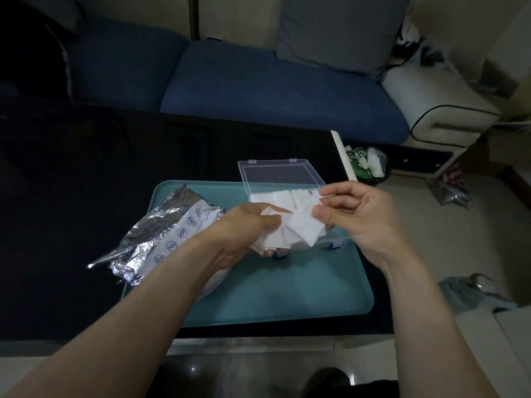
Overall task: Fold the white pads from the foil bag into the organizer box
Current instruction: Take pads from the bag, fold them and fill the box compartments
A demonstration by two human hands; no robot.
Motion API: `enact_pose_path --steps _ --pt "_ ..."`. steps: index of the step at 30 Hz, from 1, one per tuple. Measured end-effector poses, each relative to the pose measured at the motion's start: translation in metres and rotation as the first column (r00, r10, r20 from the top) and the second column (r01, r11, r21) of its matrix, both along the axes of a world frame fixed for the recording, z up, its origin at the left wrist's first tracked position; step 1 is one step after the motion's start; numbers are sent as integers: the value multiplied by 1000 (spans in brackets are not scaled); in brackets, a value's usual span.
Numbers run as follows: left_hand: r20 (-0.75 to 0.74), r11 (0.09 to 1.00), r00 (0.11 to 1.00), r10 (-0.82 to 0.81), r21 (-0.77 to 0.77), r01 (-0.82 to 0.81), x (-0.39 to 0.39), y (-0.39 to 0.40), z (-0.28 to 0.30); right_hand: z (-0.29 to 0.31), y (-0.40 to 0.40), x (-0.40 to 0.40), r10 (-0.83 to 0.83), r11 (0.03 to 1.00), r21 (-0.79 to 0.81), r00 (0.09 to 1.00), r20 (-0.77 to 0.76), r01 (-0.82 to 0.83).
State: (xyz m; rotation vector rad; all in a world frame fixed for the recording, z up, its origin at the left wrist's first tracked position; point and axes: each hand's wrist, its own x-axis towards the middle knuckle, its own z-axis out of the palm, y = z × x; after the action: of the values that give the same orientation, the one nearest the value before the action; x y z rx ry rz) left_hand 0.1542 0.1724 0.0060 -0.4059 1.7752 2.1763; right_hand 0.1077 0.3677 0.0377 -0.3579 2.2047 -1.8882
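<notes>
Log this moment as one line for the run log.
left hand: holds white pads | right hand: pinches one white pad | clear plastic organizer box: open, part filled | crinkled foil bag: on teal tray

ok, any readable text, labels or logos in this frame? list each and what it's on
"tent": the end of a cut-off word on the white panel of the foil bag, beside the left hand.
Round blue icons in a row on the same panel: too small to read.
White lettering on green packaging in the bin past the table: too blurred to read.
Organizer box, white pads, tray, right hand: no text.
</notes>
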Motion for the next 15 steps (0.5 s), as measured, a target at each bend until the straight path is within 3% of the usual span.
enact_pose_path --steps 6,9,13,15 --pt "-10 964 968 -249 97 249 6 2 7 -7 -12 5 138 974 192 987 -87 -120" --pt "-24 952 960 -281 124 281 5 0 5 -8 -15 7 135 978 177 980 -149 -108" --pt "-64 965 980 -187 172 196 2 -2 1 -9 -17 4 -30 992 113 977 -210 54" --pt "-94 981 986 -139 124 150 1 -1 0 -9 -14 0 -157 986 25 973 -171 164"
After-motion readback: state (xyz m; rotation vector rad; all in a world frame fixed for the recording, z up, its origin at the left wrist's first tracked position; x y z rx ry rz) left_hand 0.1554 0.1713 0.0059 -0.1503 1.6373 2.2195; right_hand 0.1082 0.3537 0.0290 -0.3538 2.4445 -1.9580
